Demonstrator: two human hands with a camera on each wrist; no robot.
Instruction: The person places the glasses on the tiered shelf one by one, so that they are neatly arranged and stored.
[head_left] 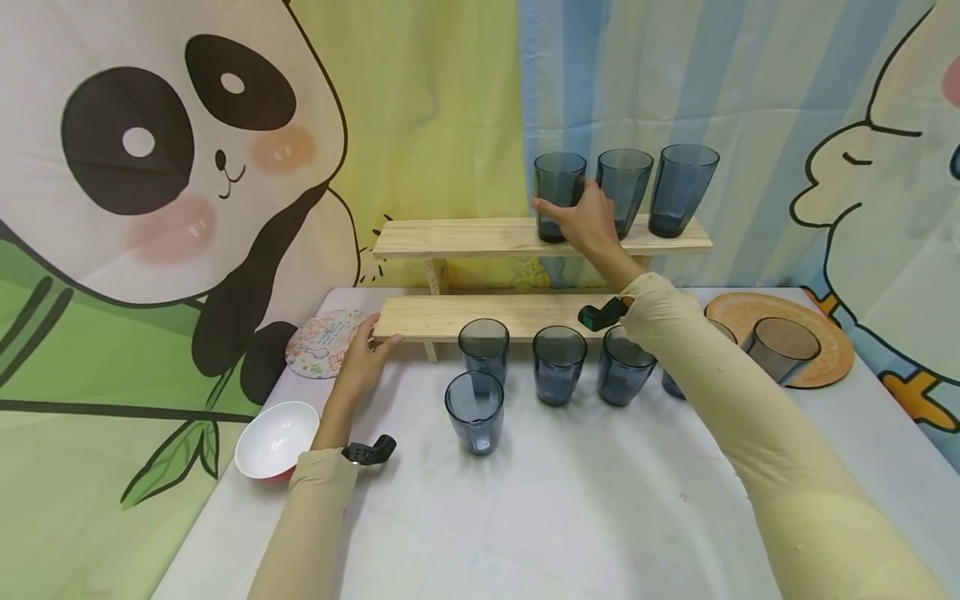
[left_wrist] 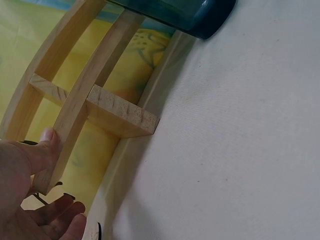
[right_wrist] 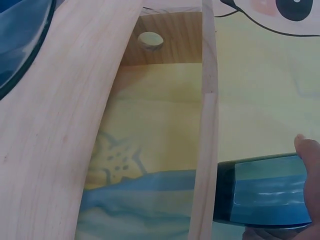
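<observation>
Atop the upper board (head_left: 457, 237), my right hand (head_left: 590, 218) curls round the leftmost glass (head_left: 557, 177), while my left hand (head_left: 363, 360) pinches the lower board (head_left: 442, 315) by its end, presumably to steady it.

A person's right hand (head_left: 588, 218), raised above and farther forward than the left hand (head_left: 363, 360), curves in a grip. The left thumb (left_wrist: 47, 142) presses; its lower fingers (left_wrist: 75, 227) bend loosely.
</observation>
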